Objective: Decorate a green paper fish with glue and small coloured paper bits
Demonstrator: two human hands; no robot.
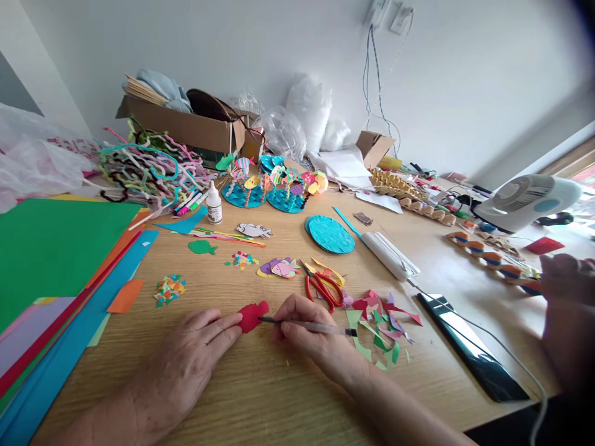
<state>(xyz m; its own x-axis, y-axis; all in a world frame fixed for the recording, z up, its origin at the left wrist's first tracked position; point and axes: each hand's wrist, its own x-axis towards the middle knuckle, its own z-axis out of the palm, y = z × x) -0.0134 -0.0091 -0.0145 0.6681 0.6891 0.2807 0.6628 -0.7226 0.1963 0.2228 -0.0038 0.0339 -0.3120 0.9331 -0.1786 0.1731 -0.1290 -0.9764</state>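
The red fish-shaped paper cutout (250, 318) lies toward the near edge of the desk (260, 396), about midway between its left and right sides. The fingers of my left hand (199, 344) stretch straight onto its left end; I cannot tell whether they pinch the paper or only press it down. The fingers of my right hand (307, 328) grip a slim, clear-barrelled pen with a dark tip (320, 326), its point at the cutout's right part, though I cannot tell whether it touches.

My hold covers only one end, so a sideways push from the point could swing the cutout around and send a line astray. Leaning too hard might dent or pierce the paper; dark ink, if that is what the pen carries, would probably show poorly on such strong red.

Beyond my right knuckles lie red-handled scissors (325, 291), blades parted toward the desk's back edge, and a careless reach could nick me. My right forearm passes close to the loose multicoloured paper scraps (381, 328), and a sweep of it could scatter them. The small heap of confetti-like paper bits (170, 290), toward the left edge, looks light enough for a draught to spread.
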